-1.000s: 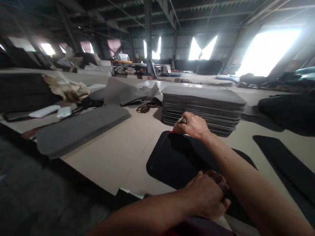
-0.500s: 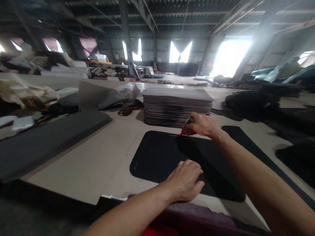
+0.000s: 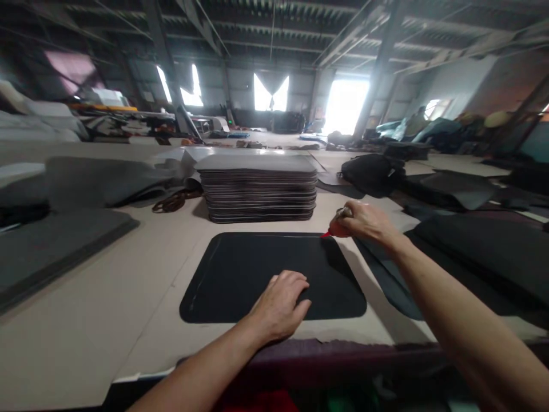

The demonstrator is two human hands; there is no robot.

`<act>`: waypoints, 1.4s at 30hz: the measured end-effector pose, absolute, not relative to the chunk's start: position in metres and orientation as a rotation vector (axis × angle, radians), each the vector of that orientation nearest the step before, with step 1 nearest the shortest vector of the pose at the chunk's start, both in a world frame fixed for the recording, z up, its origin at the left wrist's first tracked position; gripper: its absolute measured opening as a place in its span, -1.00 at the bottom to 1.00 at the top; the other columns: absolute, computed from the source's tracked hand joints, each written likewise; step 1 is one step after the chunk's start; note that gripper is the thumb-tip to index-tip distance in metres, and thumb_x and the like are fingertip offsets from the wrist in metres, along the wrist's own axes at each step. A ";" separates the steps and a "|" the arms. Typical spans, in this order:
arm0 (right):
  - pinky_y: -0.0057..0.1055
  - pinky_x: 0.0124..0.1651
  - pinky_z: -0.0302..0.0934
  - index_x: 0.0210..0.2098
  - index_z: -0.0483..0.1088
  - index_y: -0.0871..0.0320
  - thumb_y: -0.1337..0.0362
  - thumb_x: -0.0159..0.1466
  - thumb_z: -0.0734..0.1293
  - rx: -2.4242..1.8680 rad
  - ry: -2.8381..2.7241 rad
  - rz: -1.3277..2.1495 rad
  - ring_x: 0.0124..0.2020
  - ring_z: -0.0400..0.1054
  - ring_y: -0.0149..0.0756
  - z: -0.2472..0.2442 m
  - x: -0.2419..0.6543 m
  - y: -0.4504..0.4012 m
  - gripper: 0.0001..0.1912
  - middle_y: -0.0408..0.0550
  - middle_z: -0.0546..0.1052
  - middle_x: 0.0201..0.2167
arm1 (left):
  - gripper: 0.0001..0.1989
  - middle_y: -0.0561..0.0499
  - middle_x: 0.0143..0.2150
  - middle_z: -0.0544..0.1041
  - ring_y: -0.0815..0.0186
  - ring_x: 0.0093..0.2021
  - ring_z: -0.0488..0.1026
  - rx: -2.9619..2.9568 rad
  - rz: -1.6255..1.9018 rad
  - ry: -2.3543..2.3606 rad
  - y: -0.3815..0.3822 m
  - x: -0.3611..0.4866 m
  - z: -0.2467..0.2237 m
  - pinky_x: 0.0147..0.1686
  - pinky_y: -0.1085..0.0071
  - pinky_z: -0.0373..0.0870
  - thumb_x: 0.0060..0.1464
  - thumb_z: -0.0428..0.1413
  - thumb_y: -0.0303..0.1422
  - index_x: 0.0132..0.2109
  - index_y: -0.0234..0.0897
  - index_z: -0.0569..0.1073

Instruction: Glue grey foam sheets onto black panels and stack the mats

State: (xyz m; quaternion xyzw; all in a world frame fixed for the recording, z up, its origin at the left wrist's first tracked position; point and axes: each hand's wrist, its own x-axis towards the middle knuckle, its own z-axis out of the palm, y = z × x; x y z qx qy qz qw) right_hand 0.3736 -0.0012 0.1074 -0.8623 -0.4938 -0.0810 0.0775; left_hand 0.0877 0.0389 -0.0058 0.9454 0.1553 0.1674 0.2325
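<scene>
A black rounded-corner sheet (image 3: 240, 274) lies flat on the table before me. My left hand (image 3: 281, 303) rests on its near part, palm down with the fingers stretched out and a little apart. At the sheet's far right corner, my right hand (image 3: 364, 220) is closed around a small red-tipped squeeze bottle (image 3: 340, 228), mostly hidden by the fingers. Its pointed red tip meets the far edge or hovers just over it; I cannot tell which. A thin pale line shows along the sheet's far edge and left side.
Behind the sheet stands a tall stack of grey-black sheets (image 3: 259, 191). A thick dark slab of material (image 3: 60, 246) lies to the left, brown cord (image 3: 174, 201) beside the stack. More dark pieces (image 3: 484, 257) cover the right side. The table's near edge (image 3: 343, 343) has dark red cloth.
My right hand has moved the bottle tip rightward along the far edge to the right corner. The left hand stays on the sheet. The whole view has turned to the right.
</scene>
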 end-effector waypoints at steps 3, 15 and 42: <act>-0.33 -0.37 0.03 -0.12 0.42 0.11 0.04 0.22 0.26 -2.596 -1.436 -0.234 -0.27 0.39 -0.05 0.107 0.382 -0.013 -0.65 0.08 0.52 -0.23 | -0.73 -0.03 0.16 0.44 0.17 0.21 0.30 2.592 0.459 0.430 0.039 0.088 -0.006 0.18 0.10 0.24 0.22 0.12 -0.34 0.06 -0.17 0.41; -0.34 -0.38 0.00 -0.07 0.41 0.11 -0.01 0.20 0.28 -2.569 -1.470 -0.212 -0.29 0.36 -0.10 0.109 0.378 -0.059 -0.59 0.04 0.51 -0.24 | -0.74 -0.03 0.15 0.44 0.18 0.19 0.31 2.628 0.481 0.446 0.039 0.090 -0.006 0.15 0.10 0.27 0.23 0.11 -0.32 0.06 -0.16 0.41; -0.32 -0.31 0.14 -0.14 0.36 0.05 0.01 0.20 0.29 -2.385 -1.313 -0.061 -0.28 0.37 -0.13 0.087 0.298 -0.195 -0.67 -0.07 0.49 -0.29 | -0.79 -0.07 0.00 0.48 0.14 0.03 0.37 2.768 0.560 0.445 0.043 0.093 -0.011 0.05 0.19 0.35 0.22 0.12 -0.27 -0.06 -0.27 0.46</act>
